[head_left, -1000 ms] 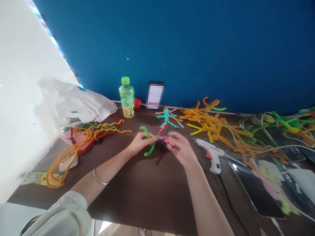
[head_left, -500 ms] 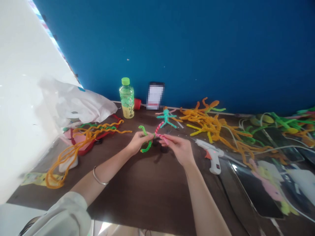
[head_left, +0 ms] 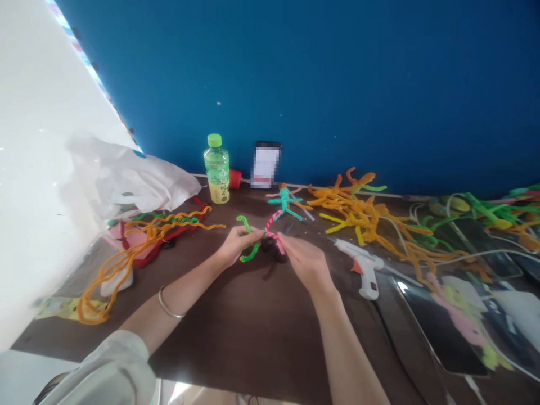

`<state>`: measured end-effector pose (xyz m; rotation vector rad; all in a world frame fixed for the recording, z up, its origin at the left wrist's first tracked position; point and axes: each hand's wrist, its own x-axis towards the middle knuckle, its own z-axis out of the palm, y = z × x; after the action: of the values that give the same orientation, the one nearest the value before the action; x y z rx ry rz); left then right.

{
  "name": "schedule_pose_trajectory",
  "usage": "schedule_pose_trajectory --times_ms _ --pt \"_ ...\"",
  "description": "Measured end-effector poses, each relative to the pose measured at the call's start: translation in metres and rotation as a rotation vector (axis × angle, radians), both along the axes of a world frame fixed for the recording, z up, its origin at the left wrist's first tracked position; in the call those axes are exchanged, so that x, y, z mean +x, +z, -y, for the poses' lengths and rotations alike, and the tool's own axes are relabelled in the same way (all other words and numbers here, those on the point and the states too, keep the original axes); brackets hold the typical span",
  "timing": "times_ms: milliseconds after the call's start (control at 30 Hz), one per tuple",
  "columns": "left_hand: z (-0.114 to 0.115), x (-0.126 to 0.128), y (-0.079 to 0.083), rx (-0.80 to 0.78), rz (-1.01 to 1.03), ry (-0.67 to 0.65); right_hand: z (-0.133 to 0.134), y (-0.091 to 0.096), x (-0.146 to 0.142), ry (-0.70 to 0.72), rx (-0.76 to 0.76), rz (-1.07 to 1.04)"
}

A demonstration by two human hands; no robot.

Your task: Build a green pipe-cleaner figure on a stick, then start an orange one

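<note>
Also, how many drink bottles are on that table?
1: a green-capped plastic bottle stands at the back, near the blue wall, right of the white plastic bag. Another could be hidden behind the bag.

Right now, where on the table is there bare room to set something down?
The dark tabletop lies bare between your forearms, below your left hand and right hand. A smaller patch sits between the left hand and the orange pipe cleaner loops. The right is crowded: orange pipe cleaners, a hot glue gun, glossy printed sheets.

Nothing legible, bottle label [head_left: 217, 188] too blurred
</note>
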<state>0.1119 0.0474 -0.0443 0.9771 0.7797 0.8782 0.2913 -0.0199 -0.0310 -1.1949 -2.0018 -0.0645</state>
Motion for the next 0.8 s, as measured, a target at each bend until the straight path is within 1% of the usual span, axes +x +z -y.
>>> schedule_pose_trajectory --times_ms 67,133,200,267,333,400,533,633,733,800 --pt "0.000 0.000 0.001 -0.002 -0.004 0.012 0.000 0.000 0.000 -0.019 0.007 0.052" --pt "0.000 0.000 0.001 0.002 -0.005 0.015 -0.001 0.002 -0.002 -0.052 0.001 0.060" --pt "0.000 0.000 0.000 0.015 -0.001 0.010 -0.001 0.003 -0.004 -0.095 -0.037 0.020" --pt "0.000 0.000 -0.003 0.026 0.001 0.010 -0.002 0.004 -0.007 -0.143 -0.125 -0.073" --pt "-0.001 0.000 -0.006 0.037 -0.010 0.014 -0.002 0.005 -0.011 -0.194 -0.249 -0.218" --pt "-0.001 0.000 -0.009 0.058 -0.036 0.015 -0.002 0.006 -0.014 -0.224 -0.379 -0.409" --pt "-0.001 0.000 -0.011 0.111 -0.097 0.036 -0.007 0.007 -0.018 -0.177 -0.625 -0.863" --pt "0.000 -0.001 -0.009 0.146 -0.132 0.048 -0.010 0.007 -0.019 -0.154 -0.813 -1.137" --pt "0.001 -0.001 -0.005 0.185 -0.142 0.016 -0.011 0.006 -0.019 -0.181 -0.943 -1.320" --pt "0.002 -0.001 -0.003 0.205 -0.148 -0.008 -0.011 0.004 -0.020 -0.224 -0.979 -1.362"
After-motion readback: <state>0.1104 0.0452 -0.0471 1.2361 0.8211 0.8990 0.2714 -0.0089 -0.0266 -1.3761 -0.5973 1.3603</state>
